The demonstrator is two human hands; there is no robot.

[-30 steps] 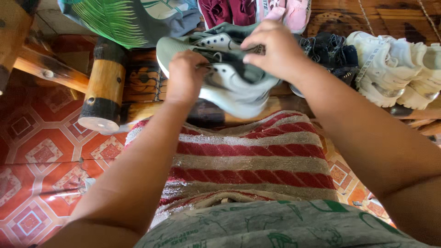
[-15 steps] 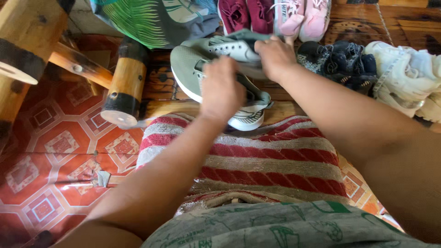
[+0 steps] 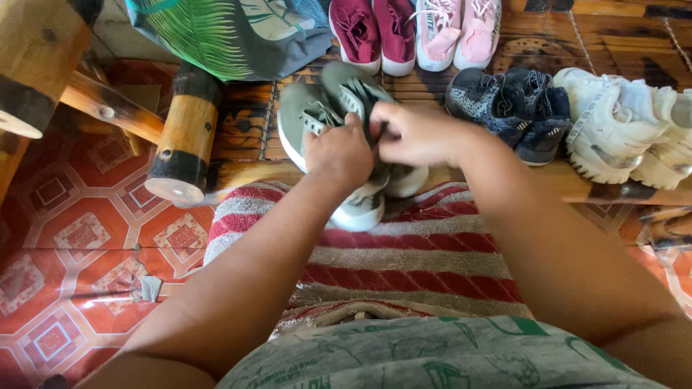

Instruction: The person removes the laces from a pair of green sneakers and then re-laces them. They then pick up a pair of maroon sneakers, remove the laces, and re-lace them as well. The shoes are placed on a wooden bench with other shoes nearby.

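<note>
Right now both of your forearms reach up from the bottom of the frame and meet just above its centre. Your left arm rises from the lower left, its wrist bent so that the back of your left hand (image 3: 340, 155) faces up. The fingers are curled tight over the side of a grey-green sneaker (image 3: 306, 119), so that hand is closed on the shoe. Your right arm comes in from the lower right at a steeper slant. Your right hand (image 3: 411, 133) sits just beside the left, fingers pinched narrow at the shoe's laces; what exactly they grip is hidden by your knuckles.

A second grey-green sneaker (image 3: 346, 83) lies against the first, and the pair is in the upper middle of the frame, over the far edge of a red and white striped towel (image 3: 418, 252) across your lap. The white sole of the nearer shoe touches the towel.

Beyond your hands, a wooden bench (image 3: 613, 29) carries more shoes: a maroon pair (image 3: 375, 32) and a pink pair (image 3: 458, 29) at the top, a dark speckled pair (image 3: 504, 104) to the right, and a white pair (image 3: 620, 122) at the far right. A leaf-print bag (image 3: 223, 36) lies at the upper left, above a red patterned tiled floor (image 3: 65, 238).
</note>
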